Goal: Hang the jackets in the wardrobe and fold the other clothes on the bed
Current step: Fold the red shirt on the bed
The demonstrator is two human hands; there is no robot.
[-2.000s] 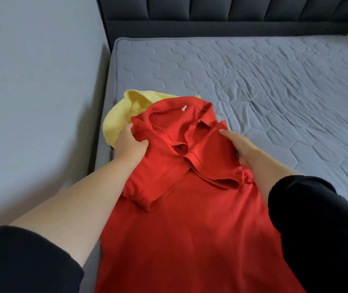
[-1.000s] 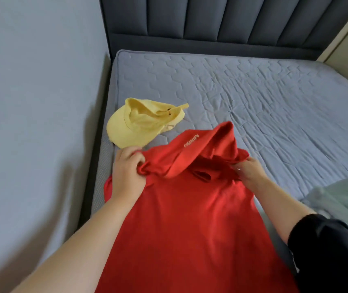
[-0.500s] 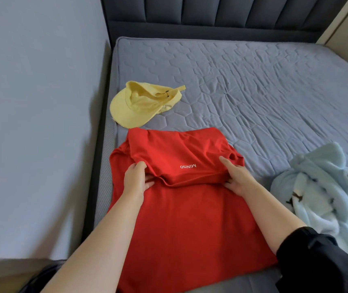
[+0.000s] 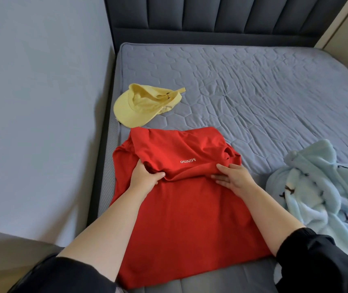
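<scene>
A red polo shirt [image 4: 181, 218] lies on the near left part of the bed [image 4: 253, 85]. Its top part is folded down toward me, with small white lettering showing upside down. My left hand [image 4: 145, 176] grips the left end of the folded edge, thumb on top and fingers tucked in the cloth. My right hand [image 4: 232, 176] rests flat on the right end of that edge, fingers spread and pressing down. Both forearms reach in from the bottom of the view.
A yellow cap [image 4: 145, 104] lies upside down just beyond the shirt, near the bed's left edge. A crumpled light blue fleece garment [image 4: 325, 187] with small dark prints lies to the right. A grey wall [image 4: 37, 102] runs along the left; a dark padded headboard [image 4: 211, 15] stands behind.
The shirt's top part, with collar, was lifted off the cap and folded down toward me. Both hands came down with the fold and now hold its edge on the shirt.
</scene>
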